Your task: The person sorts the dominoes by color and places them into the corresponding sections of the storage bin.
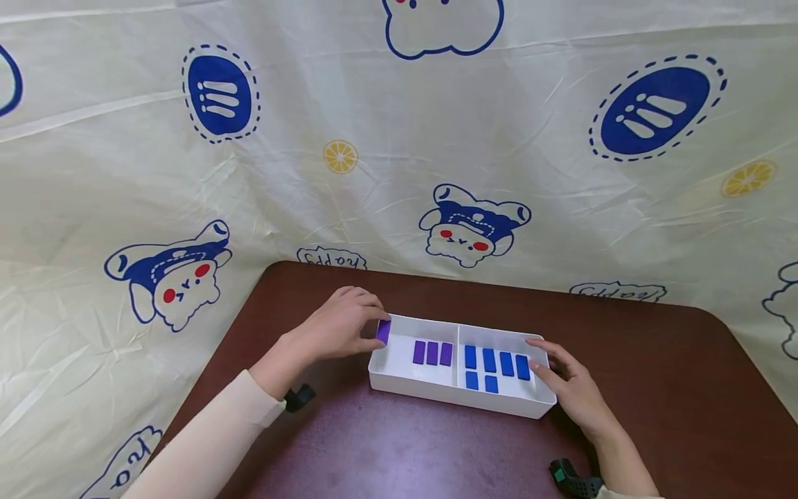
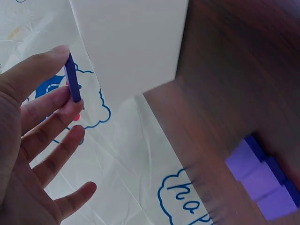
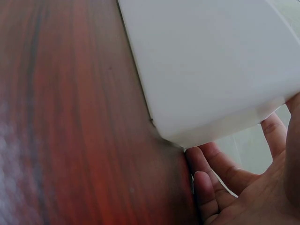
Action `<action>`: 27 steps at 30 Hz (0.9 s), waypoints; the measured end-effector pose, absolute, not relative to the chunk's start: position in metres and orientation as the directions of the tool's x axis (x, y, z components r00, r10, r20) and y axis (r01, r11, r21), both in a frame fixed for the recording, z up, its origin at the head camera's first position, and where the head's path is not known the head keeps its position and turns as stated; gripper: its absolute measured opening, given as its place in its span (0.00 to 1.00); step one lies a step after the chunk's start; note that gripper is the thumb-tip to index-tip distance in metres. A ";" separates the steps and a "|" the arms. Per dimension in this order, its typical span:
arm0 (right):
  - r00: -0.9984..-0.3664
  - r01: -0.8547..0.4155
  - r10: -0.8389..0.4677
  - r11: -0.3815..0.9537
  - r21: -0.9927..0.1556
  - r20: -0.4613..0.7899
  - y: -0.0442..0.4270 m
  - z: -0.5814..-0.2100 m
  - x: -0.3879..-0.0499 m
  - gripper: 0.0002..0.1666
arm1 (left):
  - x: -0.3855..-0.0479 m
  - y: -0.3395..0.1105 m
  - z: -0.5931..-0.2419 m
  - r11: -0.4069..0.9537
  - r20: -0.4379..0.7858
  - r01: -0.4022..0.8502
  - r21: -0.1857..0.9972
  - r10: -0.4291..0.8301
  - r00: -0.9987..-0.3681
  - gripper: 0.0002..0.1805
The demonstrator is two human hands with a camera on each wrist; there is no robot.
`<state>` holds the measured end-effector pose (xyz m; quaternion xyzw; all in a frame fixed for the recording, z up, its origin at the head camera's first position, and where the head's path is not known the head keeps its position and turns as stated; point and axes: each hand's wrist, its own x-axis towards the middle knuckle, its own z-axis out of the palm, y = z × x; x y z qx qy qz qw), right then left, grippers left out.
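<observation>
A purple tile (image 1: 383,331) is pinched between the thumb and fingers of my left hand (image 1: 339,322), at the left end of a white two-compartment box (image 1: 430,393). In the left wrist view the tile (image 2: 72,78) appears edge-on, and the other fingers are spread. Three purple tiles (image 1: 432,353) stand in a row inside the left compartment. The right compartment holds several blue tiles (image 1: 489,360) in two rows. My right hand (image 1: 576,391) grips the box's right end, thumb over the rim; in the right wrist view its fingers lie by the outer corner.
More purple tiles (image 2: 265,180) lie side by side on the brown table (image 1: 399,450) in the left wrist view. A divider (image 1: 458,353) splits the box. Patterned cloth (image 1: 280,83) hangs behind and left of the table.
</observation>
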<state>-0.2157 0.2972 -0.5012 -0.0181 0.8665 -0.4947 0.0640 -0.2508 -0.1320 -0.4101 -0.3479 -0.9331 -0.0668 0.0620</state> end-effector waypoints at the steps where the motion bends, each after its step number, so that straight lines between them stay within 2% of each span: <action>1: -0.991 0.031 -0.094 0.510 -0.859 -0.091 0.297 -0.502 -0.215 0.33 | -0.251 -0.130 -0.410 0.749 0.157 0.657 0.085 0.641 -0.751 0.23; 27: -0.992 0.021 -0.094 0.503 -0.864 -0.080 0.299 -0.504 -0.216 0.33 | -0.258 -0.098 -0.431 0.772 0.026 0.617 0.152 0.621 -0.783 0.24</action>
